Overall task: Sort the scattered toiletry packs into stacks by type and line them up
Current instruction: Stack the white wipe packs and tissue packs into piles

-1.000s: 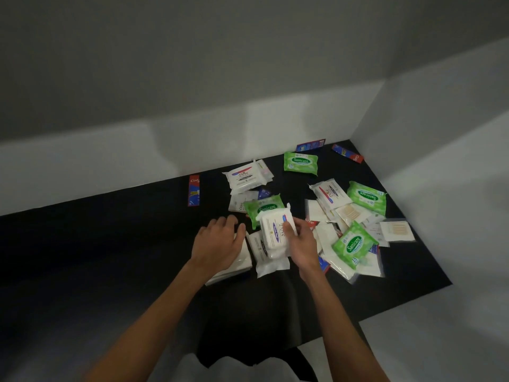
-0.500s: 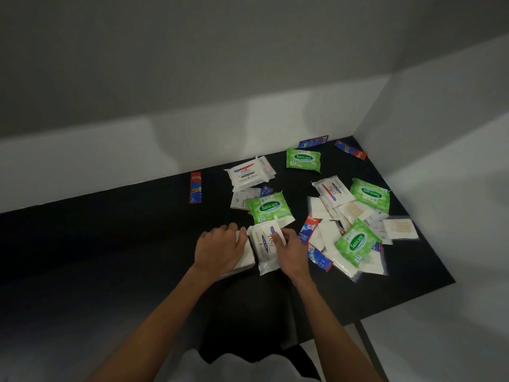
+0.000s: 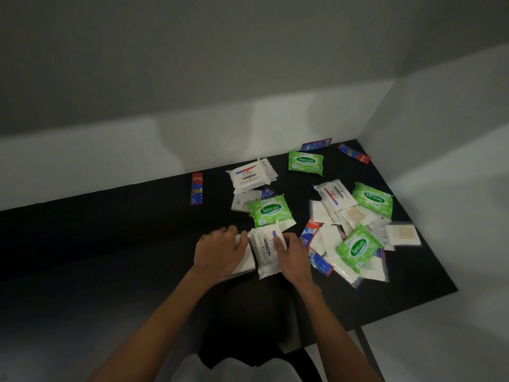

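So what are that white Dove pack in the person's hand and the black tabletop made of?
White rectangular Dove pack: soft plastic film, probably, faintly glossy; its printed wrapper ends in a flat sealed flap and looks puffy. Black flat tabletop: matte, perhaps laminate or a mat; no shine or grain shows.

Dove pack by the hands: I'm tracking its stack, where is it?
Head view, centre: Dove pack lies between left hand and right hand, just this side of a green Sanicare pack.

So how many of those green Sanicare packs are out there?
4 green packs: one at the back, one in the middle, two to the right. Others may lie buried.
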`<state>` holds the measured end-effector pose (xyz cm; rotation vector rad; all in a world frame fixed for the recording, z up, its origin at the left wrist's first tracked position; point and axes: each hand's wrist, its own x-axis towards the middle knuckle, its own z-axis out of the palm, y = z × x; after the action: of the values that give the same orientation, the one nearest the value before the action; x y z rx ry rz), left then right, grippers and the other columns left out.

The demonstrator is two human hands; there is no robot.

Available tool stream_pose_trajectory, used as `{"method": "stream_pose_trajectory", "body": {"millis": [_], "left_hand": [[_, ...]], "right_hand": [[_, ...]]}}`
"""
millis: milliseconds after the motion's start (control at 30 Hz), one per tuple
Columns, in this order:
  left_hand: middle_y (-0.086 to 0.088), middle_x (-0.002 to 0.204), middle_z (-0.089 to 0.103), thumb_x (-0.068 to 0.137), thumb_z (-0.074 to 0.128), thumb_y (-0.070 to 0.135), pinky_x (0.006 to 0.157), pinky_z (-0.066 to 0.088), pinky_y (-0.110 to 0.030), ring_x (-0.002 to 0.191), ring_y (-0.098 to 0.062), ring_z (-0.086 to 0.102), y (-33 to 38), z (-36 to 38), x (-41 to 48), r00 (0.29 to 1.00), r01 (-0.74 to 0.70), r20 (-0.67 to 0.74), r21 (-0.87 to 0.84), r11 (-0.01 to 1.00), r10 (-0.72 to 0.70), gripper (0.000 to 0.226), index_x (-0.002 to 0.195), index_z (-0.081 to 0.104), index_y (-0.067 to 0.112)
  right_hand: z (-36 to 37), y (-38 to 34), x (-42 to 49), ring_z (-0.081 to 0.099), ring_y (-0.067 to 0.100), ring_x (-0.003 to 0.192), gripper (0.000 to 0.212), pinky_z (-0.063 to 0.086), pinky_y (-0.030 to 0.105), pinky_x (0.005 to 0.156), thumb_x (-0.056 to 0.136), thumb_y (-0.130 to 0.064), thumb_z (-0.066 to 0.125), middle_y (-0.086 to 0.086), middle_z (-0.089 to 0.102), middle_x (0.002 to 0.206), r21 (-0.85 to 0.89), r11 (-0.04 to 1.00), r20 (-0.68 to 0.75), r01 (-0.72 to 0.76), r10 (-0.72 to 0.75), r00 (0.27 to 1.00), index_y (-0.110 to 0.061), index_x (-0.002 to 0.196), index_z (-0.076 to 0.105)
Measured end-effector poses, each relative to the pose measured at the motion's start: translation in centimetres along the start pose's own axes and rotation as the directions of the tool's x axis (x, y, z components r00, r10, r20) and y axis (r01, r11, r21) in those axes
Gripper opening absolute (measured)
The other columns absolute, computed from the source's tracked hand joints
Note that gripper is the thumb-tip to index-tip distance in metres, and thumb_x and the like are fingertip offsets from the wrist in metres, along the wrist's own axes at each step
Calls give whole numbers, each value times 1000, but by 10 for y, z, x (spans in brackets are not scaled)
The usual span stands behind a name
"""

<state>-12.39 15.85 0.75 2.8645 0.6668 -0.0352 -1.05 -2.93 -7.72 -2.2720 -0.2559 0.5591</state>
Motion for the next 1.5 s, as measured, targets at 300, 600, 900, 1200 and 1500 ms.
{"method": "stream_pose_trajectory", "body": {"millis": [300,600,900,1200,1500], "left_hand": [[5,73,63,108,41,54,61,58,-31,60,-7,62,7,-24,39,988,143,85,-204,968,-128,37,89,59,28],[-10,116,68,102,60,46,80,55,-39,97,-23,66,12,4,158,905,420,213,-316,851,-368,41,125,56,12],[-24,147,52,96,69,52,99,55,-47,128,-39,59,9,34,204,712,694,338,-466,548,-615,89,153,29,-2],[-22,146,55,81,73,73,90,61,-44,123,-37,64,7,50,231,687,713,405,-535,453,-603,112,156,39,-2],[-20,135,63,80,86,56,85,58,-40,118,-36,66,8,51,230,682,723,412,-505,472,-604,92,142,51,-1]], "right_hand": [[-12,10,13,67,5,99,20,60,28,81,107,-52,52,-7,66,114,-18,997,83,72,-70,994,-33,111,56],[-75,8,40,62,12,100,11,56,34,85,107,-31,55,-5,63,114,-298,910,11,287,-298,955,-28,116,61],[-119,78,63,-3,19,165,61,5,52,133,111,-58,25,-3,17,176,-591,702,181,398,-366,913,-32,166,28],[-119,97,66,-13,19,164,75,-4,51,132,107,-67,17,-4,-9,177,-651,596,321,469,-344,882,-30,170,3],[-121,91,65,-13,16,162,79,-3,47,131,105,-71,21,-4,-9,178,-629,623,326,464,-331,886,-30,170,2]]}}
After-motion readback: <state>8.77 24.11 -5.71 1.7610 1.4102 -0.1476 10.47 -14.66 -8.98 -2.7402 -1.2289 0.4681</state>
